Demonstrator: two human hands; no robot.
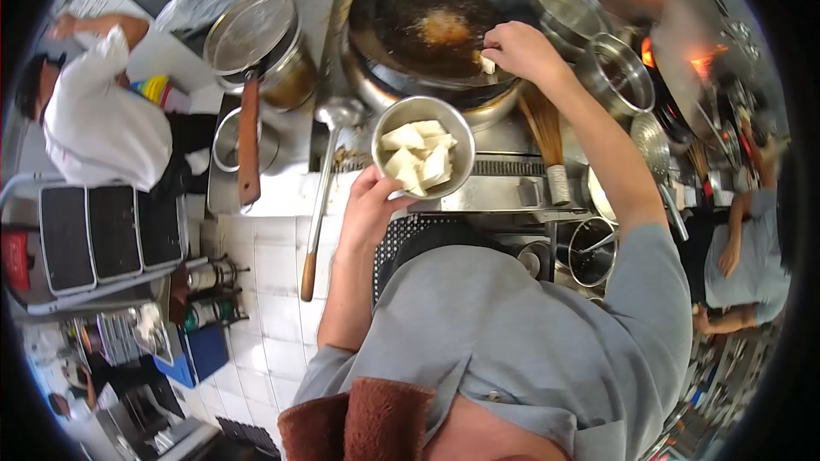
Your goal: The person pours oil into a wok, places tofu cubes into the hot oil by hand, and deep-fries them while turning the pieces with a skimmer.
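Note:
My left hand [369,205] grips the rim of a round metal bowl [466,172]. Several pale white chunks [424,150], which look like tofu, lie in it. Over the right edge of a large black wok [363,21], my right hand [519,49] pinches one white piece [488,65] of the same look, pointing down toward the oil. Dark oil [410,13] fills the middle of the wok, with a foamy light-brown patch [446,27] on it. The bowl is just in front of the wok, apart from its rim.
A long-handled ladle [329,171] lies left of the bowl, beside a pot [286,72] topped by a wooden-handled strainer [252,27]. A bamboo brush [543,132] stands below my right forearm. Flames [707,60] burn at right. Co-workers [107,124] stand on both sides.

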